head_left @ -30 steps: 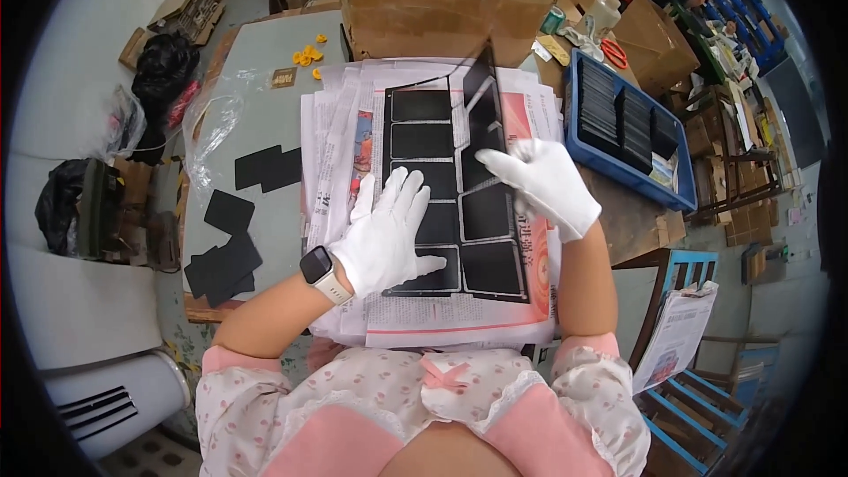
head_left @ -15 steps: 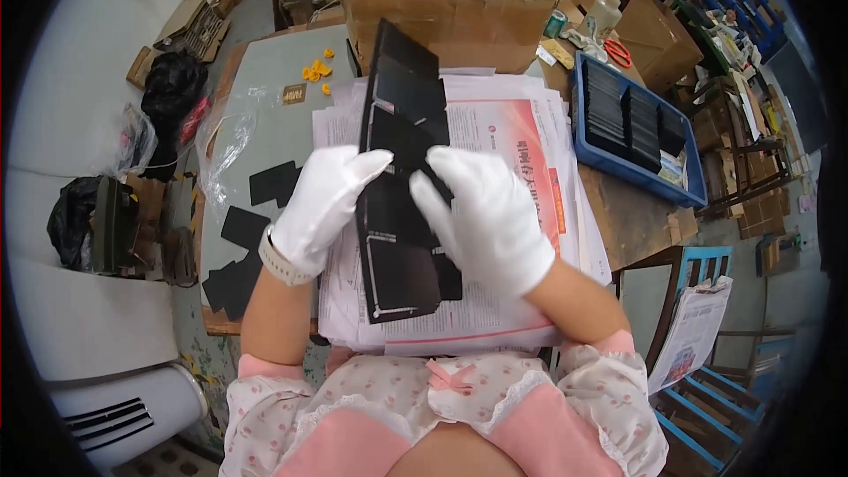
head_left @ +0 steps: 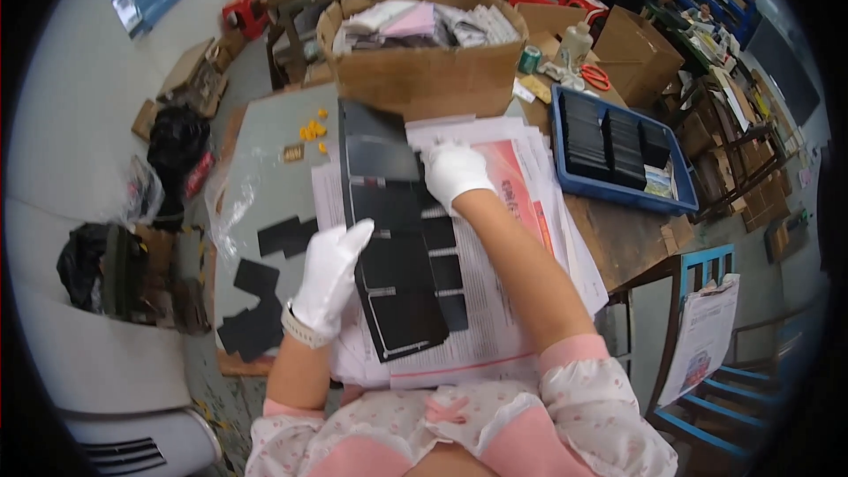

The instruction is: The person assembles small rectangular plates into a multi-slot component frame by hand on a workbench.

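Note:
A long black sheet of several joined rectangular panels [head_left: 393, 278] lies lengthwise before me over a stack of printed papers [head_left: 521, 238]. Thin pale lines mark its seams, and smaller black flaps show along its right edge. My left hand [head_left: 329, 276], in a white glove, grips the left edge of the sheet, its thumb at the rim and the other fingers mostly hidden. My right hand [head_left: 455, 175], gloved in white too, is at the upper right edge with fingers curled in; what they pinch, if anything, is hidden.
Loose black cards [head_left: 256, 278] and yellow pieces [head_left: 313, 130] lie on the table's left. A cardboard box [head_left: 424, 84] of papers stands at the back. On the right are a blue tray [head_left: 623, 190] of black cards, orange-handled scissors [head_left: 596, 78] and a blue chair [head_left: 707, 256].
My right hand has moved up and away along the sheet's right edge, its fingers now curled. The sheet, tilted up before, lies flatter; my left hand still grips its left edge.

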### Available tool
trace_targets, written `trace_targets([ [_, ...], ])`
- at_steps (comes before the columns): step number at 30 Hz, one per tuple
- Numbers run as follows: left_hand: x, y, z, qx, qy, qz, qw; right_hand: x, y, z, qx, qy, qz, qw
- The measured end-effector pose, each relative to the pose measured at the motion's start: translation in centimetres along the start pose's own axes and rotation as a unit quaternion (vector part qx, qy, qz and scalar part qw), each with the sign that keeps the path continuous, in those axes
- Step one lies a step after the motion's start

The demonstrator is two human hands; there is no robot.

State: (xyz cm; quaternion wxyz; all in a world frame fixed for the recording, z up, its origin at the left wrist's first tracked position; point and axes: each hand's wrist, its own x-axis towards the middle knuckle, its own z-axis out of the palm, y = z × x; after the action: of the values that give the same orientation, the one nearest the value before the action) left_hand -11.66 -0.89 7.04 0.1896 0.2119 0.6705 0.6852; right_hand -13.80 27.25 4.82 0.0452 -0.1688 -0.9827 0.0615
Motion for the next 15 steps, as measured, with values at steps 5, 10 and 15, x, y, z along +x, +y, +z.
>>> trace_targets([
  [5,-2.6,4.1,3.1,-0.089,0.068,-0.072,0.991,1.9,-2.3,2.4,0.0,-0.054,0.079,0.995],
  [10,-3.5,2.6,-1.2,-0.017,0.115,-0.062,0.991,-0.3,-4.1,9.5,0.031,0.274,0.139,0.951],
  [15,-4.6,3.5,-7.7,-0.055,0.1,-0.099,0.988,-0.2,-4.6,8.9,0.061,0.186,0.15,0.969],
])
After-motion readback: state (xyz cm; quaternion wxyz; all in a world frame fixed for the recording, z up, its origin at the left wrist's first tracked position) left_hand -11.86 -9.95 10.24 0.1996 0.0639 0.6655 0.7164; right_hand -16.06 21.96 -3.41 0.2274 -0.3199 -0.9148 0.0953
